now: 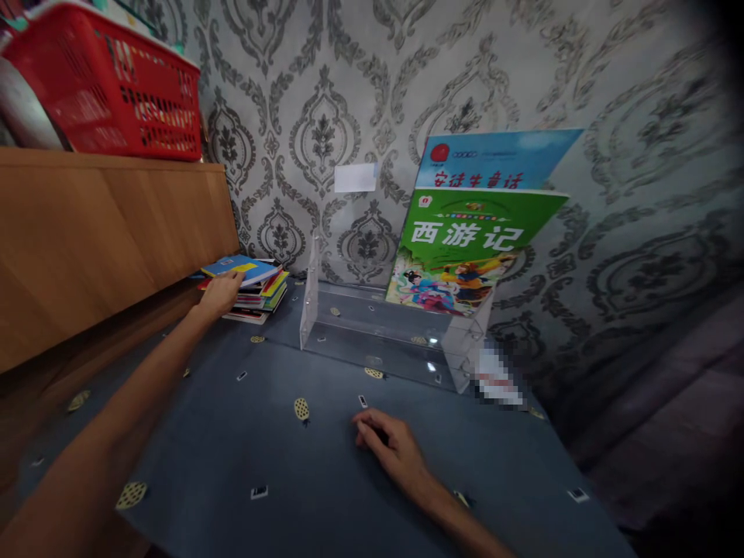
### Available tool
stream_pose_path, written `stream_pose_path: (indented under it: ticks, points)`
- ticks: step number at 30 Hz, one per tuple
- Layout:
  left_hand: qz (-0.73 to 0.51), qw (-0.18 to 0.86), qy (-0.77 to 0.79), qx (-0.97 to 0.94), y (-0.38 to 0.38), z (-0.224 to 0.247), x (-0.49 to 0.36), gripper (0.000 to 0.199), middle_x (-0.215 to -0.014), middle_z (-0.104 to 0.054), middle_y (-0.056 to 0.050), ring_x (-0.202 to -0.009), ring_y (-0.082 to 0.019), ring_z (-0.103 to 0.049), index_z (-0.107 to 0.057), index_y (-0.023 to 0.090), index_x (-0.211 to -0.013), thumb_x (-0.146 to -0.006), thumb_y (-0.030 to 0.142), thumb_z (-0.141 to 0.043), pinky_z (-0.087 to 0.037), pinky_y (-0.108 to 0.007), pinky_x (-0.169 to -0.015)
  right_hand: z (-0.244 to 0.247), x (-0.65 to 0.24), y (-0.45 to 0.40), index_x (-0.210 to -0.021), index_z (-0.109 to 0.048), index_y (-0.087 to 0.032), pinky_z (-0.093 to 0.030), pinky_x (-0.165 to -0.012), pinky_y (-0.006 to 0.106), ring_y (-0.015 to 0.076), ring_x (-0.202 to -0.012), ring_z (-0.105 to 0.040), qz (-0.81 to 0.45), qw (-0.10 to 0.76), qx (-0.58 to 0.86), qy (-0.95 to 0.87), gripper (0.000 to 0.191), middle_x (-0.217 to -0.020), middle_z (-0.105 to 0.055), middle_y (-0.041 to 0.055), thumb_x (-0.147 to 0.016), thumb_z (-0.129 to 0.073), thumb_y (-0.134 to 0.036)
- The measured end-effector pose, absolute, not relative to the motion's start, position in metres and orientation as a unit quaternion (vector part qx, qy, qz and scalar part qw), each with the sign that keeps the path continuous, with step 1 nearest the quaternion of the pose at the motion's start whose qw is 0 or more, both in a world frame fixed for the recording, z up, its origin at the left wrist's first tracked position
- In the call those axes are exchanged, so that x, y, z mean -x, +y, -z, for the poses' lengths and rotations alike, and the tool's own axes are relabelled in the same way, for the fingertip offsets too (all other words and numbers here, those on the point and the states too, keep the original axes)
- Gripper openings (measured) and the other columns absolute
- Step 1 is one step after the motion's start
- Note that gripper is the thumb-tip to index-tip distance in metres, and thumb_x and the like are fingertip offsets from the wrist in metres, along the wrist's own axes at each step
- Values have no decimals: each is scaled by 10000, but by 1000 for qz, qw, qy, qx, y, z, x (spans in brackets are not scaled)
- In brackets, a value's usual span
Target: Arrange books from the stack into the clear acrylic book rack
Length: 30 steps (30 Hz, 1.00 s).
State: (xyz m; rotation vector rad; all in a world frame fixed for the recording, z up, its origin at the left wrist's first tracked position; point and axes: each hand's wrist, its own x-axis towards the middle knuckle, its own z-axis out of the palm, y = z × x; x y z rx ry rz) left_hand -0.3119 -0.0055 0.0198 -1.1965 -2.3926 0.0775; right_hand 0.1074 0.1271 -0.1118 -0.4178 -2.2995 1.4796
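Observation:
At the left, my left hand (222, 293) is closed on the near edge of a blue book (247, 270), which lies on top of a stack of books (270, 293). Its fingertips are partly hidden. My right hand (390, 448) rests low over the tablecloth with loosely curled fingers, thumb and forefinger a little apart and nothing between them. Beyond it stands a clear acrylic book rack (310, 298). A green picture book (465, 248) leans upright at the rack's right end, with a light-blue book (494, 155) behind it, showing only its upper part.
A dark blue tablecloth (325, 473) with pineapple prints covers the table. On a wooden cabinet (105, 240) at the left sits a red plastic basket (110, 85). A patterned wall (273, 155) rises behind. A blurred white item (497, 380) lies right of the rack.

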Motion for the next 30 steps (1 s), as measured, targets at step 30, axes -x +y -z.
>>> stream_pose_path:
  ticks: [30]
  points:
    - [-18, 169, -885, 434, 26, -26, 343, 513, -1268, -670, -192, -1162, -325, -632, -613, 109, -1243, -1024, 479, -333, -452, -397, -985, 108, -110, 127, -947, -685, -174, -436, -631, 292, 202, -692, -631, -513, 172, 161, -825, 418, -733, -685, 53, -933, -477, -536]
